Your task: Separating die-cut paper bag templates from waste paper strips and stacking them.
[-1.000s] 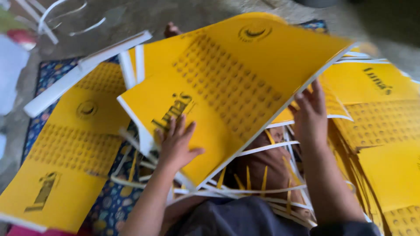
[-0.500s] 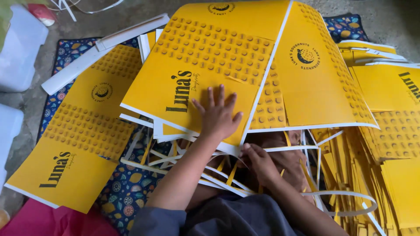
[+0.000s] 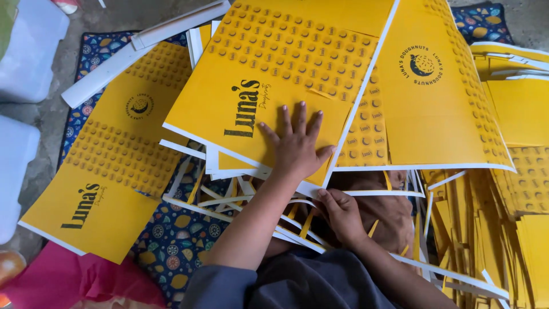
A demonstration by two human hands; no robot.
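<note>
Yellow printed sheet (image 3: 269, 86) lying under left hand (image 3: 296, 146), fingers spread flat; right hand (image 3: 341, 213) pinching white offcut strip (image 3: 311, 193) beneath.

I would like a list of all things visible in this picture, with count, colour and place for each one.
printed card sheets: many, yellow with dark print, spread over the middle, left and right
offcut strips: many, white and yellow, under the sheets and at lower right
patterned mat: one, dark blue with coloured shapes, under everything
plastic tubs: two, white, left edge
cloth: one, pink, lower left
left hand: flat, fingers spread, pressing the top sheet
right hand: below the sheet's lower edge, fingers at a strip
</note>
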